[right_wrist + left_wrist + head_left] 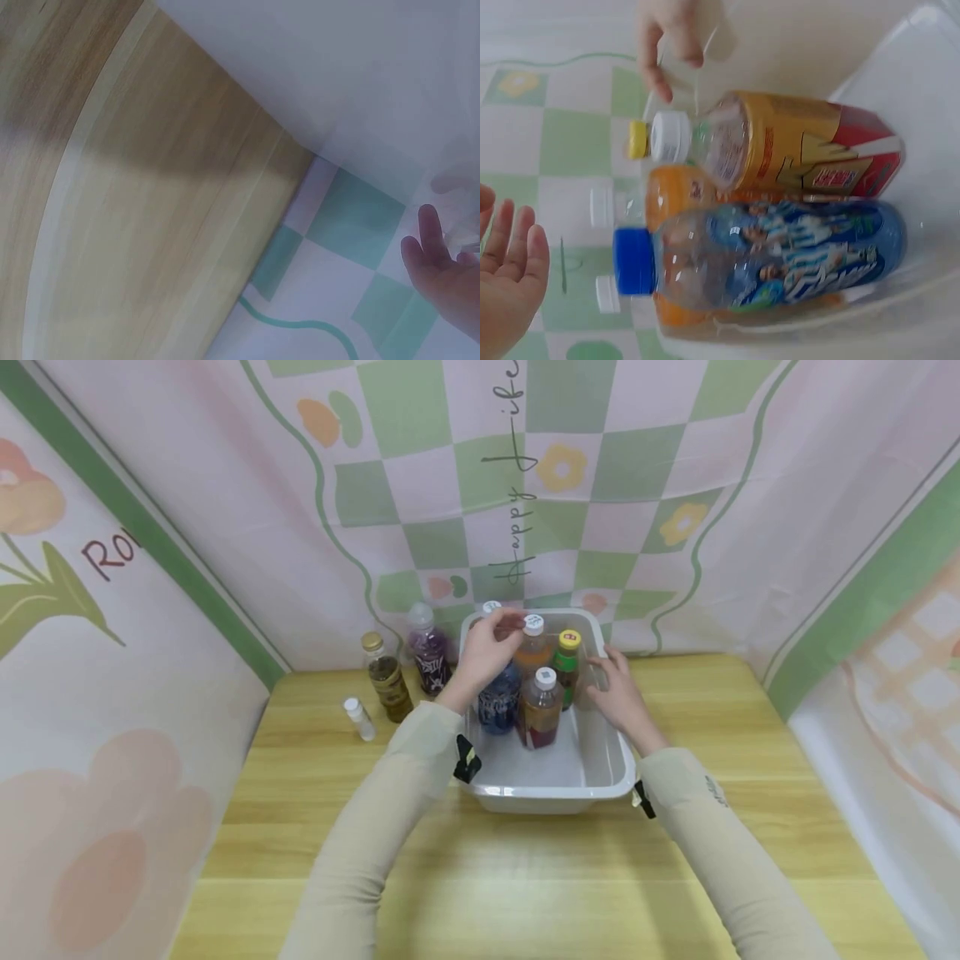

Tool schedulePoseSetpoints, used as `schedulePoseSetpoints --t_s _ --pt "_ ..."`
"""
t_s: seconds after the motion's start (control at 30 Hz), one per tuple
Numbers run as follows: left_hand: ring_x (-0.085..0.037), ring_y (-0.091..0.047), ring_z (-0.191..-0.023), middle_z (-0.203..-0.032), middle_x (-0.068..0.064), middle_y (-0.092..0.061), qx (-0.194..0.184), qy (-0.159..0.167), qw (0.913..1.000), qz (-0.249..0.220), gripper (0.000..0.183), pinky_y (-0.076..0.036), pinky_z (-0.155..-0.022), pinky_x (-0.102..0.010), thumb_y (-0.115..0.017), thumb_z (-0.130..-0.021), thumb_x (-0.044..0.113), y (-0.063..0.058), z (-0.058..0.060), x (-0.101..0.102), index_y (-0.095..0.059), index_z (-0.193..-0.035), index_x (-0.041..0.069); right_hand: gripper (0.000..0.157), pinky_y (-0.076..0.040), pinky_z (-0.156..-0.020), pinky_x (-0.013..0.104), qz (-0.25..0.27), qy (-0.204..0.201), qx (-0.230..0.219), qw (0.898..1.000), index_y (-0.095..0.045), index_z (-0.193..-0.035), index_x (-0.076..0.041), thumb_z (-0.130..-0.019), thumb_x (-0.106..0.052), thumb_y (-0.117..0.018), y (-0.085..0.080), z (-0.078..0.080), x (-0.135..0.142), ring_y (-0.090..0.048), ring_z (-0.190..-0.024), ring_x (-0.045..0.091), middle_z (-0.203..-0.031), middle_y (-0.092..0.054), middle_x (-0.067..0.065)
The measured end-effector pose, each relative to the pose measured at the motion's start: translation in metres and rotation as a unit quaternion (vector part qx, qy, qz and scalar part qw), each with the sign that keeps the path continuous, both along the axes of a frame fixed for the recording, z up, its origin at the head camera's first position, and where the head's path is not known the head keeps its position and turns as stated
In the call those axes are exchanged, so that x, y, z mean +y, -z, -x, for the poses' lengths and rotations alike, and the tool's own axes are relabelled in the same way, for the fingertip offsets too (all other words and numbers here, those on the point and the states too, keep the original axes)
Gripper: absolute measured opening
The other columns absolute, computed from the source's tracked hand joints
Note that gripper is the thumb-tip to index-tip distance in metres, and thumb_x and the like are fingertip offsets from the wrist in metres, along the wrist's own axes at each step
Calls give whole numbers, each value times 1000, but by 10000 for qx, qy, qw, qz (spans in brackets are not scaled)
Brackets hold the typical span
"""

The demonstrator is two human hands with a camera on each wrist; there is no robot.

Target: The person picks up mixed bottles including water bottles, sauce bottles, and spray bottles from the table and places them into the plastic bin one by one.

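A white plastic tub (551, 792) holds several drink bottles. My left hand (491, 647) hovers over its left half with fingers slightly bent and nothing held. Beneath it stands a blue bottle (780, 259) with a blue cap. A white-capped bottle with a yellow and red label (541, 714) stands at the front. Behind are an orange drink bottle (533, 650) and a yellow-capped bottle with a green label (567, 667). Another white cap (492, 607) shows at the back left, its bottle mostly hidden. My right hand (621, 693) rests at the tub's right rim, fingers loosely spread.
Left of the tub on the wooden table (480, 885) stand a purple bottle (430, 658), a gold-capped bottle (388, 683) and a small white-capped bottle (360, 720). A checked cloth (487, 485) hangs right behind the tub.
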State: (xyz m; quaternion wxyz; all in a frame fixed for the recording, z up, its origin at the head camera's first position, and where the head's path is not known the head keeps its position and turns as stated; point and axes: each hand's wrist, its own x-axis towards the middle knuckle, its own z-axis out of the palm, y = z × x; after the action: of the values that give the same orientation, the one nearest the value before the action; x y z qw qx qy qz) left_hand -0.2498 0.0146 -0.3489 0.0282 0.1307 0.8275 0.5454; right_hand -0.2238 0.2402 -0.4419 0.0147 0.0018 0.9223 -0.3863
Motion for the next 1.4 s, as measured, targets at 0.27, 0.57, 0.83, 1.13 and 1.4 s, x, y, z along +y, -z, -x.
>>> schedulePoseSetpoints --t_s 0.27,0.57,0.83,1.13,1.4 --pt "-25 -57 -119 -127 -12 -61 -169 -428 9973 -568 34 -50 -100 -36 -51 -95 10 -6 11 -30 -55 -129 7 56 -32 -103 71 -6 0 63 10000 -36 -142 1 -90 -9 -52 2 2 1 -22 -138 54 -160 -5 21" --pt "-23 -52 -125 -132 -11 -59 -130 -776 9940 -762 33 -40 -111 -36 -50 -97 13 -12 18 -66 -54 -129 7 56 -32 -104 70 -13 -16 4 10000 -36 -143 1 -90 -8 -52 1 3 1 -23 -138 54 -160 -4 19" --pt "-24 -51 -126 -135 -9 -56 -120 -920 9932 -701 36 -44 -107 -36 -48 -95 12 -17 18 -90 -55 -130 9 56 -34 -103 70 14 -10 -28 10000 -35 -143 -1 -91 -7 -51 0 4 4 -22 -138 54 -161 0 19" --pt "-25 -52 -126 -134 -10 -59 -145 -1412 9866 -806 36 -44 -107 -37 -51 -93 7 -16 22 -109 -58 -128 9 54 -30 -105 70 -19 -42 2 10000 -37 -141 1 -90 -6 -52 0 2 2 -22 -138 54 -160 -3 21" --pt "-23 -52 -127 -135 -8 -58 -323 -1604 9835 -775 37 -42 -109 -34 -53 -93 7 -12 23 -125 -57 -129 10 55 -32 -103 71 31 1 -48 10000 -37 -142 1 -89 -5 -51 -1 1 0 -22 -138 54 -160 -2 20"
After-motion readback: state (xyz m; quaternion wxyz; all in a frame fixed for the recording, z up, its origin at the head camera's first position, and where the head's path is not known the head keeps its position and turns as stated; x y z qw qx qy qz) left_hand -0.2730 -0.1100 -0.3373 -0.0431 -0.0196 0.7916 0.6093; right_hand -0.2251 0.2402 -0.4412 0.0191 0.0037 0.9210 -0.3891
